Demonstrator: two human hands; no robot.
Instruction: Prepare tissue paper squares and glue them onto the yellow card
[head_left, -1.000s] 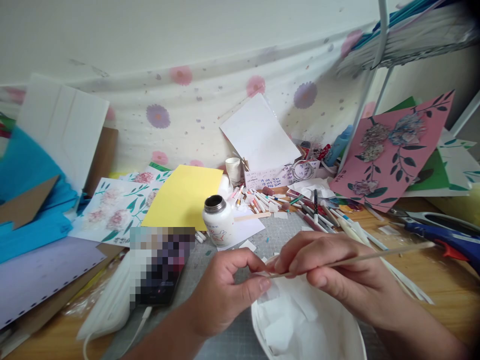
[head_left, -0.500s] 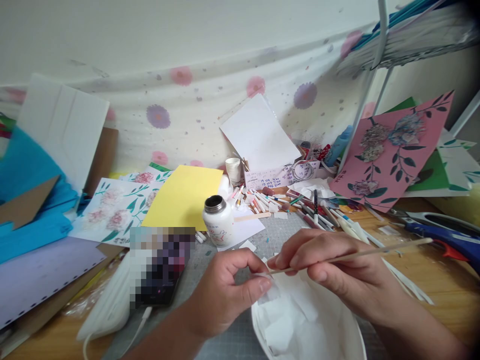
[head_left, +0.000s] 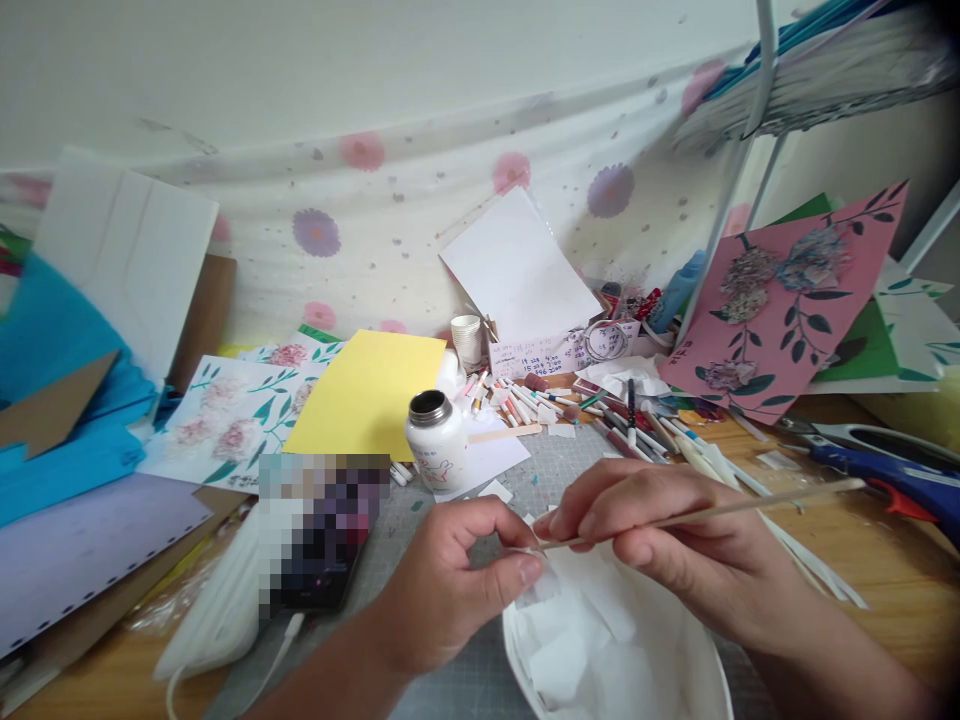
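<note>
My left hand point(head_left: 469, 570) pinches a small piece of thin white paper point(head_left: 541, 583) between thumb and index finger. Coming from the right, my right hand point(head_left: 667, 530) grips a thin wooden stick point(head_left: 720, 508), whose far end sticks out past my knuckles. The stick's other tip meets the paper at my left fingertips. Below both hands stands a white bowl point(head_left: 721, 668) filled with cut pieces of white paper point(head_left: 592, 650). Its far rim is partly hidden behind my hands.
An unlidded white bottle point(head_left: 436, 450) stands ahead, beside yellow paper point(head_left: 367, 390). Left lies a charging phone point(head_left: 330, 560), partly blurred. Several markers point(head_left: 532, 400) crowd the back. A blue glue gun point(head_left: 870, 470) and scissors point(head_left: 885, 438) lie right, below a pink flower picture point(head_left: 787, 310).
Hardly anything differs. My left thumb and the paper have shifted very slightly at the stick's tip; both hands keep their places and grips.
</note>
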